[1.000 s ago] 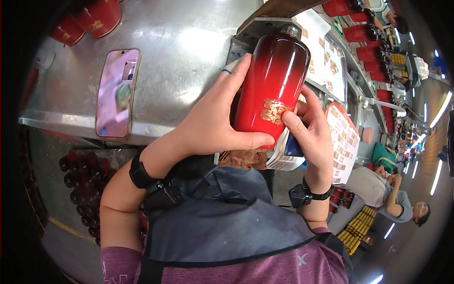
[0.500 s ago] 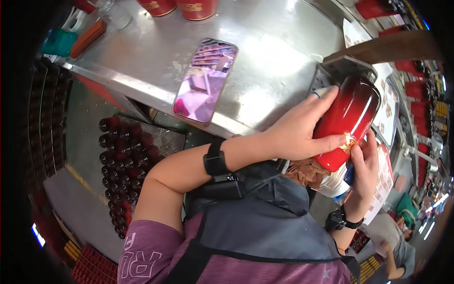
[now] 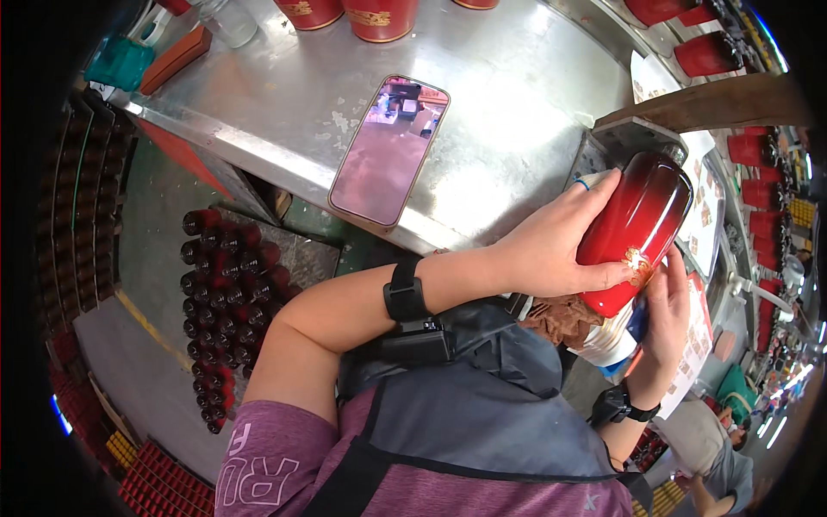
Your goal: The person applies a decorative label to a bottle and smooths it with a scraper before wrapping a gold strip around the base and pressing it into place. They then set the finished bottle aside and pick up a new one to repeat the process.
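Note:
A glossy bottle (image 3: 642, 224), red shading to black, lies tilted in my hands with a gold emblem (image 3: 637, 263) on its lower side. My left hand (image 3: 560, 246) wraps over it, thumb along the red side beside the emblem; a blue ring shows on one finger. Close against the bottle's right edge is my right hand (image 3: 668, 310), its thumb and fingers drawn together by the emblem; part of its grip is hidden behind the bottle. Below the bottle are a crumpled brown cloth (image 3: 564, 323) and a whitish item (image 3: 607, 340) I cannot make out.
A phone (image 3: 388, 155) lies on the metal table (image 3: 301, 112). Red pots (image 3: 379, 19), a glass jar (image 3: 231, 21) and a brown block (image 3: 177, 60) stand farther back. A wooden bar (image 3: 706, 102) juts above the bottle. Several dark-red bottles (image 3: 226, 297) stand lower left; another person (image 3: 711, 457) is lower right.
My right thumb has drawn back from the gold emblem toward the bottle's edge. The left hand keeps its hold. The view has shifted slightly, so the table things appear farther right.

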The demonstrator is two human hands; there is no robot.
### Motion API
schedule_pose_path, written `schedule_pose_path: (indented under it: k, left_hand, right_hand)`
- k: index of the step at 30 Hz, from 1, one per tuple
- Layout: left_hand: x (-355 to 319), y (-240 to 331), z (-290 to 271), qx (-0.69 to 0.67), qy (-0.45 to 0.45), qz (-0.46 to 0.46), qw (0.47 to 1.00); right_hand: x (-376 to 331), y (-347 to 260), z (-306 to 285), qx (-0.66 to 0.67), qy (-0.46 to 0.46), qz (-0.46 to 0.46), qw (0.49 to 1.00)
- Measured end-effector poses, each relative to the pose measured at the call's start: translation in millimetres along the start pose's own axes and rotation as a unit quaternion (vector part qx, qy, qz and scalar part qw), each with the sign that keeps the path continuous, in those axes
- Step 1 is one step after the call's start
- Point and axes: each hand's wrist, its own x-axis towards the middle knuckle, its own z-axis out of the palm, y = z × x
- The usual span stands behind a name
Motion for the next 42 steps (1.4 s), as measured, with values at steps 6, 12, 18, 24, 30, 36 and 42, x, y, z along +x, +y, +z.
schedule_pose_path:
  k: [6,12,18,24,30,36,42]
  left_hand:
    - [0.2,3.5,1.3,0.001,-0.003,-0.023,1.000]
    - [1.2,4.3,1.6,-0.005,-0.007,-0.032,0.999]
    - [4.9,4.0,5.4,0.015,-0.022,-0.033,0.999]
    - [-0.6,7.0,4.7,0.147,-0.051,0.087,0.984]
    - [-3.1,6.9,3.4,0.200,-0.013,0.095,0.975]
    - [-3.9,5.4,2.8,0.212,-0.002,0.109,0.971]
    - [-0.9,6.2,2.7,0.216,0.003,0.130,0.968]
  right_hand:
    - [-1.3,-31.6,-3.9,-0.013,0.056,-0.035,0.998]
    - [-3.4,-35.4,-14.0,-0.092,0.100,-0.085,0.987]
    - [-9.6,-46.9,-5.2,-0.229,0.045,-0.137,0.963]
    - [-13.3,-58.1,7.2,-0.374,0.078,-0.288,0.878]
    - [-25.7,-57.4,19.9,-0.513,0.013,-0.394,0.762]
    - [-22.6,-57.7,22.3,-0.521,0.001,-0.431,0.737]
    - [-18.6,-58.8,20.7,-0.521,-0.024,-0.449,0.725]
